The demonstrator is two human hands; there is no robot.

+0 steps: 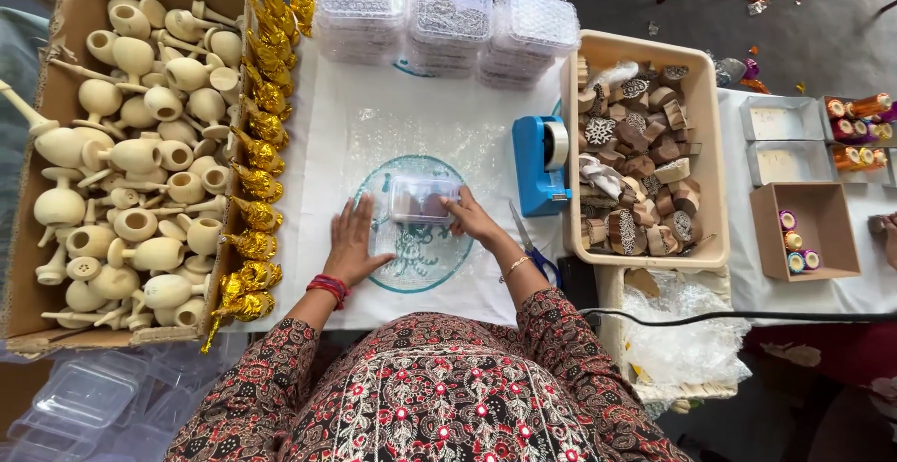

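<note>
Hands meet at a small clear plastic box [422,200] near the middle of the surface [327,126], on a sheet of bubble wrap [420,140] spread over a round teal print. The left hand [353,238] lies flat and open on the wrap just left of the box, fingers spread, gripping nothing. The right hand [470,217] has its fingers curled against the right end of the box, touching it; whether it grips or only steadies it, I cannot tell.

Along the left edge of the surface stands a cardboard box [56,70] full of pale wooden pieces, with a row of gold-wrapped pieces [257,158] down its right side. At the far edge sit three stacks of clear lidded boxes [444,18]. Right of the hands stands a blue tape dispenser [542,163], with scissors [528,238] lying near the right wrist. Beyond it a beige tray [705,144] holds carved wooden blocks. At the right edge, a small open carton [822,228] contains spools of thread.
</note>
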